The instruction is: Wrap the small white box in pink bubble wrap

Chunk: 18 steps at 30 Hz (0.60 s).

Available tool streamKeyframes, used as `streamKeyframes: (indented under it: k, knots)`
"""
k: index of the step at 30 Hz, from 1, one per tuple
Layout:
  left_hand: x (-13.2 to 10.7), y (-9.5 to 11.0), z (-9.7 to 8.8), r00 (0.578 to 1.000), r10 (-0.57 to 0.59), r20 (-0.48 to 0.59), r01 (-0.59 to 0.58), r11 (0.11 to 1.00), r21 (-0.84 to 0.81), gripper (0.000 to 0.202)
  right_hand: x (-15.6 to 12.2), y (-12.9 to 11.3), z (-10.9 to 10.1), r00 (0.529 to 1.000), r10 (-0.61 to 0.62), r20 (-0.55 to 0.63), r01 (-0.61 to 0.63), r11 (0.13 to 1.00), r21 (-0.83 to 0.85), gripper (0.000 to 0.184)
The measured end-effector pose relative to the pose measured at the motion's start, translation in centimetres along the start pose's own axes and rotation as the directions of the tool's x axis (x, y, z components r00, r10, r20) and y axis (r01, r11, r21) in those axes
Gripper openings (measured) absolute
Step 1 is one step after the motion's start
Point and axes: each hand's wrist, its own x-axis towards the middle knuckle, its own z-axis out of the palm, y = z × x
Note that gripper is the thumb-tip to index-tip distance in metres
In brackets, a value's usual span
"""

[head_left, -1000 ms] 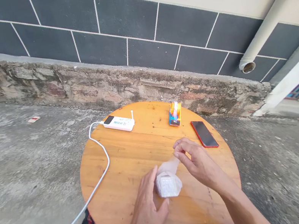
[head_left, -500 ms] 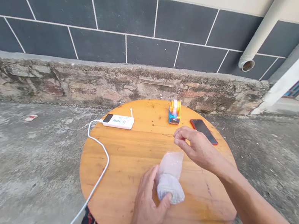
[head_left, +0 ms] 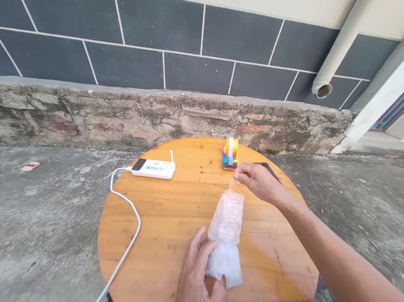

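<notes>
A strip of bubble wrap [head_left: 226,219] lies partly unrolled across the round wooden table [head_left: 159,221]. Its near end is still a small bundle [head_left: 224,266]. My left hand [head_left: 196,297] grips that bundle against the tabletop, thumb and fingers closed around it. My right hand [head_left: 258,182] is stretched out over the far side of the table. It pinches the far tip of the strip, which looks like a clear tab, and holds it taut just above the wood. What the wrap covers is hidden.
An orange and blue tape dispenser [head_left: 230,153] stands at the far edge. A dark phone [head_left: 271,169] lies mostly hidden behind my right hand. A white power bank [head_left: 152,169] trails a white cable [head_left: 132,231] off the left. A stone ledge [head_left: 103,121] and a drainpipe [head_left: 346,37] stand behind.
My right hand has drawn the wrap's end away from the bundle toward the far edge, so the wrap has unrolled into a long strip. My left hand stayed on the bundle.
</notes>
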Motion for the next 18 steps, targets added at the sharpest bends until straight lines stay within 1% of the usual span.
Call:
streamKeyframes:
  k: [2, 4, 6, 9, 12, 14, 16, 17, 18]
  knots:
    - [0.0, 0.2, -0.1, 1.000, 0.002, 0.006, -0.002, 1.000, -0.014, 0.057, 0.1, 0.4, 0.0, 0.998, 0.032, -0.056, -0.030, 0.999, 0.039, 0.026]
    - [0.0, 0.3, -0.3, 1.000, 0.004, 0.017, -0.003, 0.999, -0.038, 0.056, -0.5, 0.5, -0.1, 0.992, 0.055, -0.111, -0.047, 0.996, 0.076, 0.029]
    - [0.1, 0.4, -0.5, 1.000, 0.005, 0.029, -0.003, 0.997, -0.072, 0.055, -1.8, 0.6, 0.0, 0.989, 0.064, -0.134, -0.051, 0.993, 0.102, 0.028]
    - [0.1, 0.5, -1.1, 1.000, -0.010, 0.021, 0.013, 0.986, -0.166, 0.048, -4.7, 1.1, 1.0, 0.989, 0.090, -0.119, -0.071, 0.985, 0.155, 0.026]
    - [0.2, 0.5, -1.7, 0.996, -0.084, -0.016, 0.075, 0.954, -0.289, 0.039, -7.3, 1.8, 2.9, 0.989, 0.118, -0.093, -0.093, 0.966, 0.243, 0.026]
    - [0.6, 0.4, -2.0, 0.987, -0.158, -0.016, 0.142, 0.926, -0.351, 0.036, -8.3, 2.1, 4.2, 0.989, 0.130, -0.070, -0.105, 0.953, 0.285, 0.027]
    - [1.6, 0.3, -2.3, 0.969, -0.246, 0.011, 0.233, 0.902, -0.363, 0.034, -8.5, 2.0, 5.1, 0.988, 0.147, -0.045, -0.130, 0.954, 0.269, 0.029]
    - [2.3, 0.2, -2.4, 0.957, -0.290, 0.021, 0.279, 0.897, -0.344, 0.034, -8.4, 1.7, 5.4, 0.987, 0.157, -0.033, -0.145, 0.962, 0.231, 0.029]
    - [3.2, 0.1, -2.5, 0.944, -0.330, 0.007, 0.314, 0.894, -0.319, 0.033, -8.1, 1.2, 5.6, 0.986, 0.164, -0.026, -0.157, 0.972, 0.175, 0.029]
